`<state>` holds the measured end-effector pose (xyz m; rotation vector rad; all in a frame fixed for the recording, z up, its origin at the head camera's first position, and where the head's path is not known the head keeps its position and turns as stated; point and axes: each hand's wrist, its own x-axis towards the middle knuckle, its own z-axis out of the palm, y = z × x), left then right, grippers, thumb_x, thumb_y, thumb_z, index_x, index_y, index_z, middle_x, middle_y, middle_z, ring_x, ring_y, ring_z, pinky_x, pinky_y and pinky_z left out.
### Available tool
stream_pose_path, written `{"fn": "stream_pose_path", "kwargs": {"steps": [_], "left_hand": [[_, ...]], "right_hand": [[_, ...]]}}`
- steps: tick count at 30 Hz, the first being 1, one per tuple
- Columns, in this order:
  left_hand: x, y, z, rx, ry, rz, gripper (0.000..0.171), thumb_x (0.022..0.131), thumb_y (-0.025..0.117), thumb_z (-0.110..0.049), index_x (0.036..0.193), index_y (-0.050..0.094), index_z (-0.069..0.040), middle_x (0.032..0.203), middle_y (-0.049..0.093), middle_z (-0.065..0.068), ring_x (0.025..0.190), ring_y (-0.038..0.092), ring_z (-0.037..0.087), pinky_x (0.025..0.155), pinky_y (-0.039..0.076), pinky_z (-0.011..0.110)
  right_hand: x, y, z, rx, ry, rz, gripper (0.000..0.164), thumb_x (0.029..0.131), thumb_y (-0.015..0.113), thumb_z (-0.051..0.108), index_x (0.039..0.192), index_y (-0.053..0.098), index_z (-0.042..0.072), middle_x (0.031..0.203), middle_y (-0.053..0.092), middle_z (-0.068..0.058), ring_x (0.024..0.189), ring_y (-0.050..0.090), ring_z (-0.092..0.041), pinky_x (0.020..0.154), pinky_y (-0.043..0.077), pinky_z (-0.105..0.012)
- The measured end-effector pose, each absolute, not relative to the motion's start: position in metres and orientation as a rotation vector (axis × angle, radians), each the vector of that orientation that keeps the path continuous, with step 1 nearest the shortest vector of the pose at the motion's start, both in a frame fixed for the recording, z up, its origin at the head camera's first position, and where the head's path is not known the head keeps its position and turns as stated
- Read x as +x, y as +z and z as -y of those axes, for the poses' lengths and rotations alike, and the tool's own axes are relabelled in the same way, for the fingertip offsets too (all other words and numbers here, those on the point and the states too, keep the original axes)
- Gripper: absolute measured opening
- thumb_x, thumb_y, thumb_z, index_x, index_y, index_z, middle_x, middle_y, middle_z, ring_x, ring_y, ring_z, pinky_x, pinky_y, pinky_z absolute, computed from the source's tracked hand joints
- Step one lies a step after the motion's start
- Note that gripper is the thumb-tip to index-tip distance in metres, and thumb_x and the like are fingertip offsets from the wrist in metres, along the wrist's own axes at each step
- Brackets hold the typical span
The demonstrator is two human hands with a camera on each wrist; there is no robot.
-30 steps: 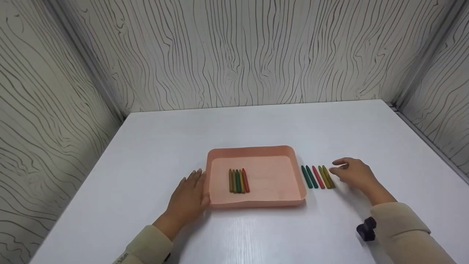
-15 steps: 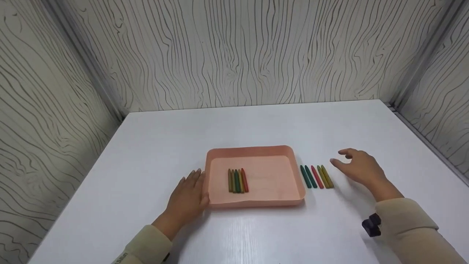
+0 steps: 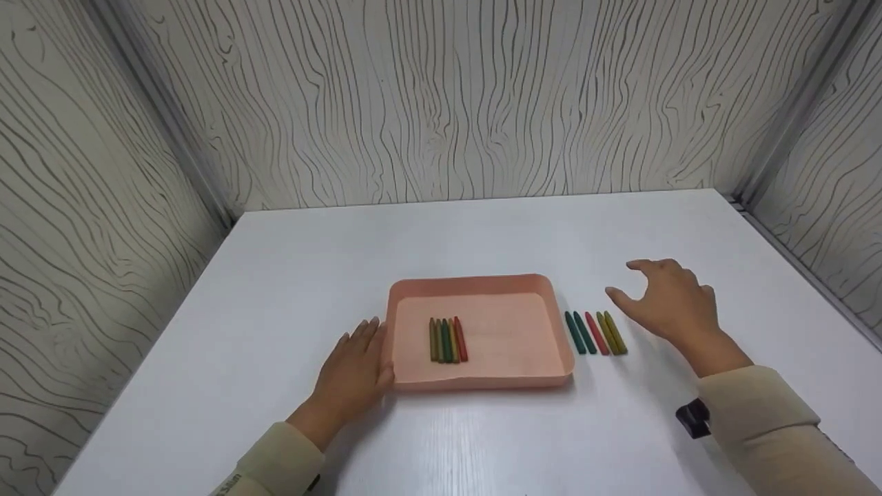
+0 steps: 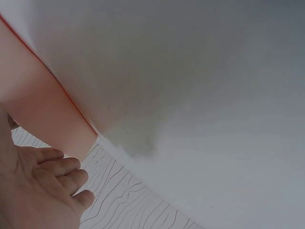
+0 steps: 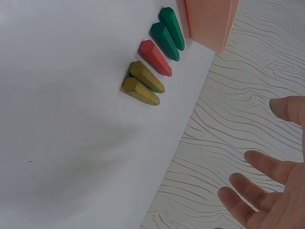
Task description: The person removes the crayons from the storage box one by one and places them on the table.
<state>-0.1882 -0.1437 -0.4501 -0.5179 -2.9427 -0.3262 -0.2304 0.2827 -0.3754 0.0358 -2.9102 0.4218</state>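
For the five loose crayons (image 3: 597, 333) on the bench (image 3: 517, 441), a light thumb-and-finger pinch at mid-length, one at a time, probably serves best; the left grip (image 3: 351, 368), fingers extended against the tray (image 3: 510, 331), can steady it. The right grip (image 3: 672, 303) is spread and holds nothing. The crayons lie between it and the tray, the olive-yellow pair (image 5: 141, 92) nearest, untouched; a second crayon row (image 3: 446, 341) lies inside the tray.
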Motion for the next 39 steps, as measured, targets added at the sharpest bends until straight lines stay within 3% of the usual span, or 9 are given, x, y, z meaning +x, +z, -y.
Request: {"fn": "stream_pose_path", "kwargs": {"steps": [19, 39], "left_hand": [[-0.189, -0.451, 0.143, -0.515, -0.309, 2.92, 0.056, 0.095, 0.046, -0.027, 0.14, 0.041, 0.006, 0.145, 0.04, 0.019, 0.135, 0.033, 0.034, 0.109, 0.027, 0.049], [-0.191, -0.452, 0.142, -0.498, -0.313, 2.937, 0.056, 0.095, 0.046, -0.027, 0.14, 0.041, 0.005, 0.146, 0.039, 0.019, 0.136, 0.032, 0.034, 0.109, 0.027, 0.049]], "right_hand": [[-0.238, -0.363, -0.229, 0.175, 0.423, 2.846, 0.065, 0.086, 0.062, 0.047, 0.133, 0.052, 0.004, 0.129, 0.047, -0.03, 0.112, 0.045, -0.049, 0.085, 0.035, -0.066], [-0.248, -0.382, -0.167, 0.32, 0.502, 2.865, 0.062, 0.085, 0.063, 0.047, 0.131, 0.055, 0.007, 0.125, 0.052, -0.022, 0.111, 0.049, -0.041, 0.083, 0.039, -0.059]]}}
